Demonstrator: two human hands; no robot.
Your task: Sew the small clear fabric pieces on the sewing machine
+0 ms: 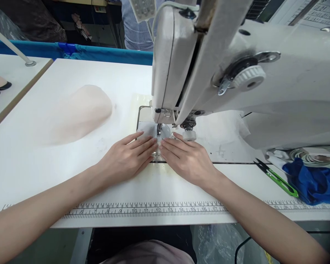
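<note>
Both hands are laid flat at frame centre, fingers together and stretched toward the needle (158, 129). The left hand (125, 158) and right hand (187, 158) press a small pale piece (147, 129) onto the plate, just below the machine (236, 73) head, which closes off the upper right. Open table (44, 168) is left at lower left, edged by a printed ruler (143, 209). A pale fabric pile (79, 112) lies left; snips (276, 178) and blue cloth (313, 181) crowd the right.

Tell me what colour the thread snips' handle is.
Green, on the thread snips right of the hands, in the head view.
</note>
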